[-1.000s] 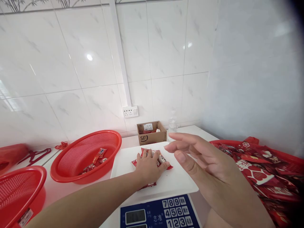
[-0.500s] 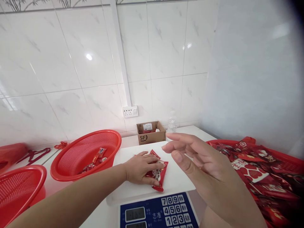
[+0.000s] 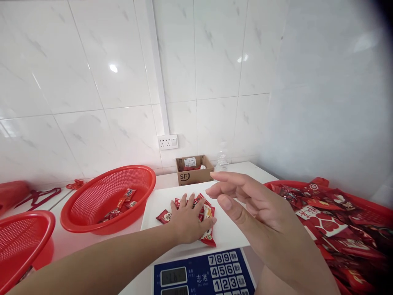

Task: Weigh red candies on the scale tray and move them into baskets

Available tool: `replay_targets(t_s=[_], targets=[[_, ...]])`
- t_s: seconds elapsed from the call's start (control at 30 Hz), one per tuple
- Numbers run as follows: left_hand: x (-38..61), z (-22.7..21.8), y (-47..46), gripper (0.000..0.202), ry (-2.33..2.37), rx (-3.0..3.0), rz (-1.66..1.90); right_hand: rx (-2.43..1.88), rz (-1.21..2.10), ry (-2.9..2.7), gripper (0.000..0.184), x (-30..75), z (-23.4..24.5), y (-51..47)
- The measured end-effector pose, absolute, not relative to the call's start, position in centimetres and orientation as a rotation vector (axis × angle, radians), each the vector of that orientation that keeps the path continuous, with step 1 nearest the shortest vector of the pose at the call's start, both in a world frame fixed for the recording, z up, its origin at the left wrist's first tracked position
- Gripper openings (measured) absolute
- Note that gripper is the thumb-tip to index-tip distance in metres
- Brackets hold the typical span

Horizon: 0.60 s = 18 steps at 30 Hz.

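Observation:
My left hand [image 3: 187, 221] lies palm down, fingers spread, on a small pile of red snack packets [image 3: 206, 219] on the white pan [image 3: 236, 231] of an electronic scale. One packet [image 3: 163, 216] sticks out to the left of the hand. My right hand [image 3: 254, 205] hovers above the pan's right side with its fingers loosely apart and nothing in it. The scale's blue keypad [image 3: 225, 272] and display [image 3: 173, 276] are at the bottom.
A red mesh basket [image 3: 92, 213] holding a few packets stands left of the scale, another red basket [image 3: 18, 241] at the far left. A red bin [image 3: 362, 203] piled with red packets is on the right. A cardboard box [image 3: 193, 170] and a clear bottle [image 3: 221, 161] stand by the tiled wall.
My left hand went from gripping the packets to lying flat and spread over them, and the pile has fanned out under it. My right hand stayed hovering.

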State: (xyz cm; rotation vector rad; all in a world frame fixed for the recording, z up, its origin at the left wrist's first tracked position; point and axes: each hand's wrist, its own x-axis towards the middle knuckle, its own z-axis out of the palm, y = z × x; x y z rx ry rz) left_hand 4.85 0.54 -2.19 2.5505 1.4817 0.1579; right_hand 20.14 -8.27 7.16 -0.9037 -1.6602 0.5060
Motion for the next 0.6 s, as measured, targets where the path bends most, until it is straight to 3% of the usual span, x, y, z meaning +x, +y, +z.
replay_targets(t_s=[0.2,0.33,0.6], targets=[[2.1,0.5,2.2,0.057,1.044,2.632,-0.076,-0.931,0.576,-1.685,0.031,19.9,7.2,-8.3],[1.4,1.9,2.4,0.068,0.958,2.633,-0.238,-0.932,0.548,-1.696,0.029,19.7,7.3,-8.1],[2.9,0.8,-1.2,0.077,1.641,2.437,-0.132,-0.962,0.504,-1.699,0.031,19.4,7.3,-8.0]])
